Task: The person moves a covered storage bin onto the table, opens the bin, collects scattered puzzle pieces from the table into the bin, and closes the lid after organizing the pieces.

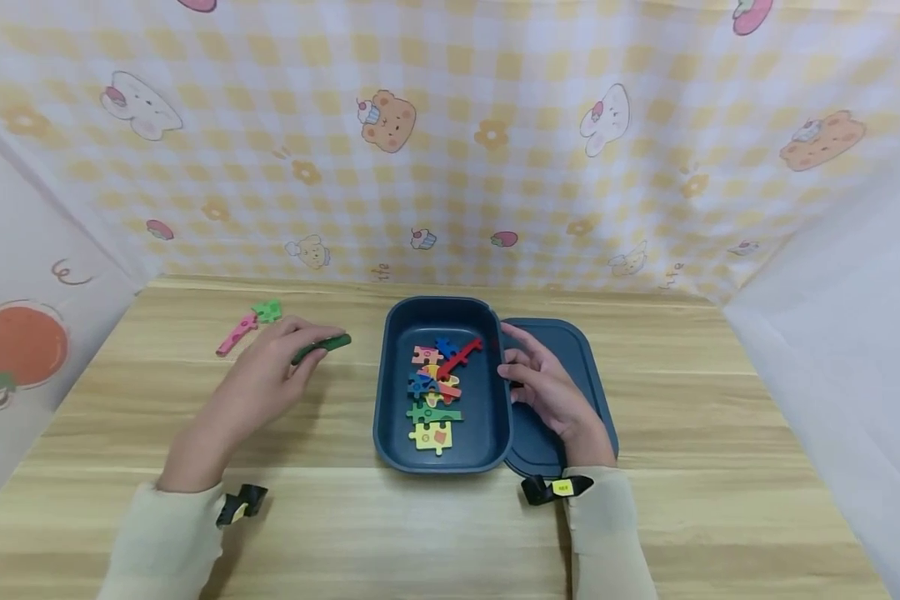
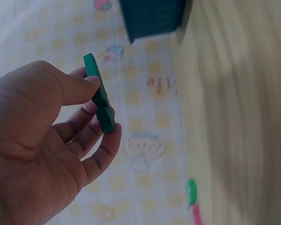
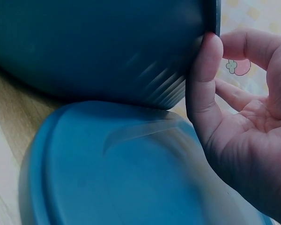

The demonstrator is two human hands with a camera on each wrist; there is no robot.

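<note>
A dark green puzzle piece is pinched between the thumb and fingers of my left hand, raised over the table left of the box. In the left wrist view this puzzle piece appears edge-on. My right hand holds the right side of a dark blue plastic box, thumb at its rim. In the right wrist view the thumb lies along the box's outer wall. Several coloured puzzle pieces lie loosely heaped inside the box, a red one on top.
The matching blue lid lies flat on the wooden table, right of the box and partly under my right hand. At the back left lie a pink puzzle piece and a light green one. A checked cloth hangs behind.
</note>
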